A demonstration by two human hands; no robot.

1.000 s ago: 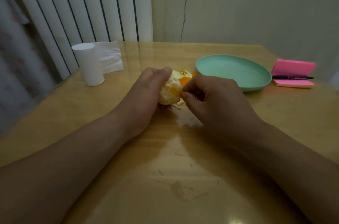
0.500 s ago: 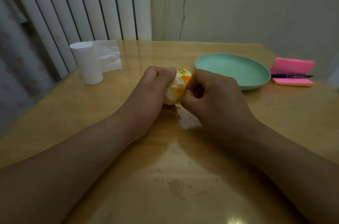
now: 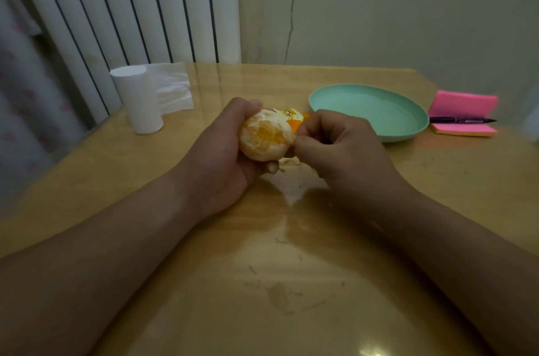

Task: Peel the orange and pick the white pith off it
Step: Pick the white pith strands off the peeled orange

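Change since the earlier frames: the orange [image 3: 266, 135] has been turned in the left hand [image 3: 221, 157] so that its peeled, pith-streaked face is shown to the camera. The right hand [image 3: 341, 148] has been brought to its 3 o'clock edge. Pith-picking is judged under way, peeling largely done.

Hands, two: the left is wrapped round the orange, which is held just above the worktop [image 3: 291, 268]. The right thumb and forefinger are pinched on the orange's surface, any strand too small to be seen.

- Orange, one.
- Peel heap [image 3: 291, 118], one, at 1 o'clock behind it; pieces not countable.
- Pith scraps [image 3: 288, 162], at 5 o'clock.
- Green plate [image 3: 408, 134], one, at 2 o'clock.
- Pink sticky-note pad [image 3: 463, 104], one, at 3 o'clock.
- Pen [image 3: 460, 120], one, laid across the pad.
- Tissue roll [image 3: 138, 102], one, at 10 o'clock.
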